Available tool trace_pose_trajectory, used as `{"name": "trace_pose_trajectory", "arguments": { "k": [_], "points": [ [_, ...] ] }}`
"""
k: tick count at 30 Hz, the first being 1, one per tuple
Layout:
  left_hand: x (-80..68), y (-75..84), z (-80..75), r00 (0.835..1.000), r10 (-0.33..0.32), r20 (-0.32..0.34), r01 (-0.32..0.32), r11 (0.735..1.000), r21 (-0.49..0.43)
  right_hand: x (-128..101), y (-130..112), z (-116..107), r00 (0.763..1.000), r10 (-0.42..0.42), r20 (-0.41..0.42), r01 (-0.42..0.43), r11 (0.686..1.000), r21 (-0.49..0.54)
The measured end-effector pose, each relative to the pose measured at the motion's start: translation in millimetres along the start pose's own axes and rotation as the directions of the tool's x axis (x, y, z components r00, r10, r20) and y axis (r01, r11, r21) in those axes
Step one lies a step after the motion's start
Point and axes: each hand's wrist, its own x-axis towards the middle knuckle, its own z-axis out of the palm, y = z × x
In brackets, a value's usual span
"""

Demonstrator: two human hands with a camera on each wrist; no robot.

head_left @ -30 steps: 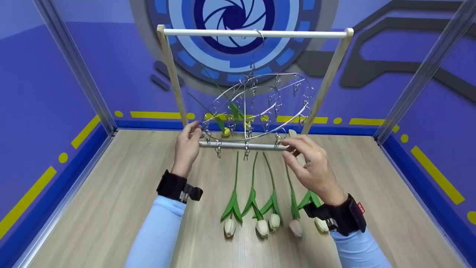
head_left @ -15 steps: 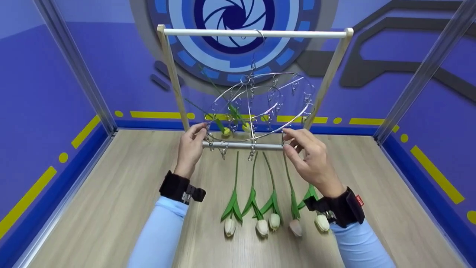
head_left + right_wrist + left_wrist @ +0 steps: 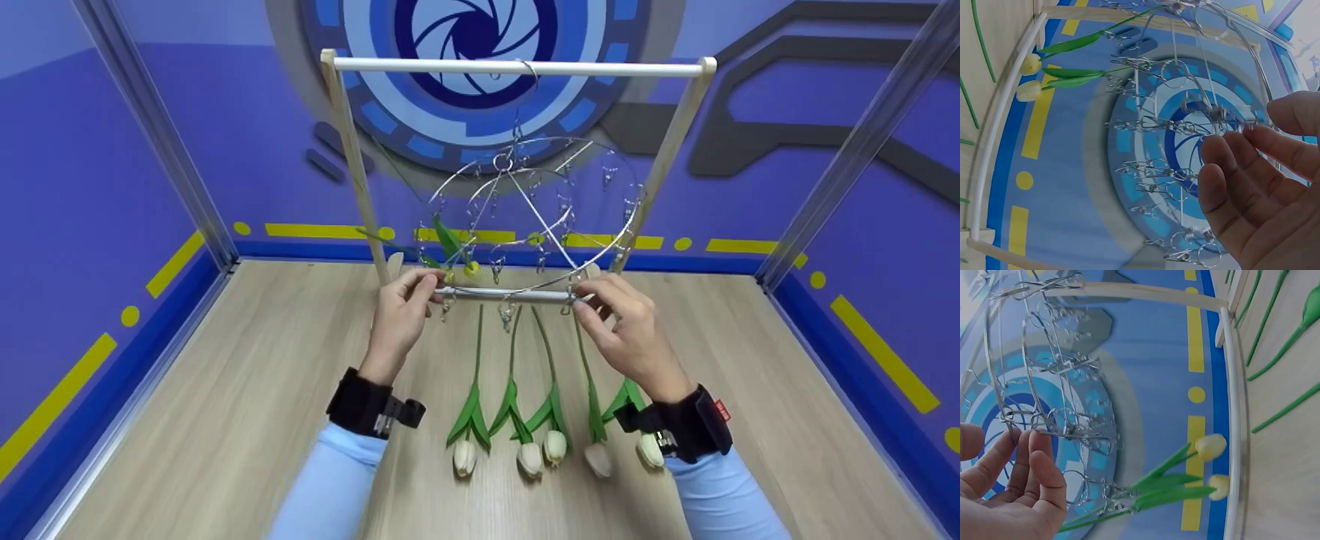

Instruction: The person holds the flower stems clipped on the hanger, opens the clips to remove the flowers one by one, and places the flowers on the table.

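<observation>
A round metal clip hanger [image 3: 564,238] hangs by its hook from the rack's top bar, with many small clips dangling from it. My left hand [image 3: 405,311] touches the near left of its rim, fingertips against the wire in the left wrist view. At the near right, my right hand [image 3: 626,322] has thumb and fingers apart around a clip, the index fingertip touching metal in the right wrist view. Two yellowish tulips [image 3: 1210,447] hang head-down from clips at the hanger's left, stems slanting up. Several pale tulips [image 3: 464,457] lie on the table, heads toward me.
The wooden rack [image 3: 346,127] has a white top bar [image 3: 615,70] and a lower bar [image 3: 510,294] just beyond the hands. Blue printed walls [image 3: 180,150] close in the back and sides of the wood-grain table [image 3: 300,420].
The hanger has turned, its near side swinging right and its clipped tulips shifting left. My left hand has moved right and slightly down; my right hand stays nearly in place. The lying tulips stay put.
</observation>
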Motion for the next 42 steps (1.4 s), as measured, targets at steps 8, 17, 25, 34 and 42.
{"name": "trace_pose_trajectory", "arguments": {
  "k": [8, 17, 25, 34, 42],
  "points": [
    [-17.0, 7.7, 13.8, 0.999, 0.017, 0.037, -0.015, 0.999, -0.045, -8, 1, 8, 0.988, 0.156, 0.02, -0.156, 0.988, -0.015],
    [-37.1, 14.3, 32.6, 0.992, 0.056, 0.11, -0.051, 0.998, -0.042, -7, 4, 11, 0.949, 0.314, -0.01, -0.309, 0.939, 0.149],
    [-47.4, 10.5, 47.9, 0.978, 0.133, 0.162, -0.128, 0.991, -0.043, 3, 10, 10, 0.863, 0.505, -0.017, -0.444, 0.775, 0.449],
    [-52.4, -0.4, 48.5, 0.96, 0.194, 0.204, -0.188, 0.981, -0.047, 11, 17, 9, 0.818, 0.571, -0.063, -0.416, 0.665, 0.62],
    [-44.6, -17.1, 30.5, 0.991, 0.131, -0.015, -0.129, 0.989, 0.077, 12, 24, 1, 0.811, 0.579, -0.084, -0.397, 0.65, 0.648]
  ]
}}
